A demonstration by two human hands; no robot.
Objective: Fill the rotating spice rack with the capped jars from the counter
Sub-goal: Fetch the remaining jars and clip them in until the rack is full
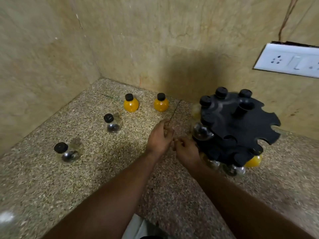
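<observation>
four capped jars (130, 102) wait on the counter (86, 187), spread apart so each is easy to grab. the rack (241, 125) at right is part filled. my left hand (159, 138) hovers loosely open and empty; my right hand (187, 150) curls at the rack's edge, likely steadying it, grip unclear.

Four capped jars stand loose on the speckled counter (51, 187): two yellow jars (131, 105) (161, 104) near the back wall, two clear jars (113, 125) (67, 153) further left. The black spice rack (241, 128) at right holds several jars. The left hand (159, 138) and right hand (187, 150) hover empty, fingers loosely curled, just left of the rack.
</observation>
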